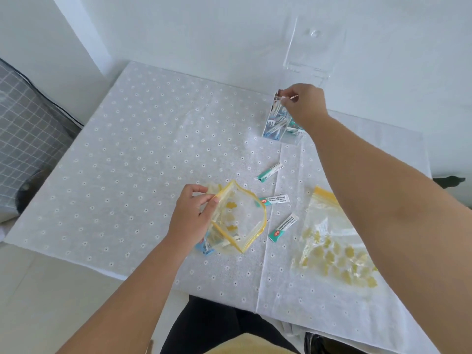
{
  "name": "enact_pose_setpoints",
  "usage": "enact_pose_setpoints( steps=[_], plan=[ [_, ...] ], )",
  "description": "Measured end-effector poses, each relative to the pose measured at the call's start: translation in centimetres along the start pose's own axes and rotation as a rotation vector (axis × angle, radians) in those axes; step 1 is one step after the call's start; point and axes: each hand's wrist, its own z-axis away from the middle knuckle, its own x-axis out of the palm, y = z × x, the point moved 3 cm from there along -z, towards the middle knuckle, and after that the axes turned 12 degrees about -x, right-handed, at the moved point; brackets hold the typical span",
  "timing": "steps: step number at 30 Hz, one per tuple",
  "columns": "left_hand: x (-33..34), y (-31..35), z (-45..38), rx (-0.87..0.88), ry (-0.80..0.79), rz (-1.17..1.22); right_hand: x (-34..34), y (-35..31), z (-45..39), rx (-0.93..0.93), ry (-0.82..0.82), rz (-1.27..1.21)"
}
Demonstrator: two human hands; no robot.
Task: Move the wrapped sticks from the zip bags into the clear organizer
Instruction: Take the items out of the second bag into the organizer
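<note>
The right hand (304, 106) reaches over the clear acrylic organizer (277, 121) at the far side of the white daisy-print surface (127, 149). Its fingertips look pressed together on the top of a thin wrapped stick, though what it pinches is too small to make out surely. The organizer already holds a cluster of blue-and-white and teal wrapped sticks standing on end.

The left hand (194, 215) pinches the rim of a soft, yellow-edged clear zip bag (237, 218), keeping its mouth open; blue wrappers show under its lower corner. Three teal-and-white wrapped sticks lie loose on the surface: one (270, 171) nearer the organizer, one (274, 200) just beside the bag's mouth, one (283, 228) between that bag and a second flat zip bag with yellow prints (332, 241).

These sticks are probably very light, thin and slightly crinkly, likely to slide on cloth. A fingertip pinch near one end should suit, dropping each in upright. The bag is limp, so its rim needs holding.
</note>
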Motion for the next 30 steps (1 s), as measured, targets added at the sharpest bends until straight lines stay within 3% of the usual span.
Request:
enact_pose_setpoints(
  steps=[3, 9, 11, 13, 15, 17, 20, 23, 30],
  plan=[
    [0.0, 0.0, -0.1, 0.013, 0.002, -0.023, 0.9, 0.4, 0.1, -0.026, -0.023, -0.039],
    [-0.3, 0.0, 0.0, 0.014, 0.021, -0.03, -0.1, -2.4, 4.1, -0.094, 0.143, -0.063],
    [-0.4, 0.2, 0.0, -0.019, 0.022, -0.021, 0.5, -5.0, 8.1, -0.109, 0.019, -0.222],
    [-0.5, 0.4, 0.1, -0.088, 0.003, 0.026, 2.1, -7.4, 12.6, -0.133, -0.253, -0.328],
    [-0.5, 0.5, 0.2, -0.167, -0.028, 0.057, 5.0, -8.6, 16.4, -0.189, -0.53, -0.249],
    [-0.4, 0.6, 0.5, -0.252, -0.086, 0.058, 8.4, -8.5, 18.5, -0.235, -0.696, -0.052],
    [-0.3, 0.5, 1.0, -0.334, -0.191, -0.106, 12.1, -7.3, 20.0, -0.147, -0.786, 0.092],
    [-0.1, 0.6, 1.4, -0.315, -0.243, -0.23, 13.2, -7.3, 20.8, -0.203, -0.863, 0.113],
    [-0.4, -0.1, 2.4, -0.354, -0.303, -0.04, 12.2, -6.9, 21.3, -0.34, -0.893, 0.149]
  ],
)
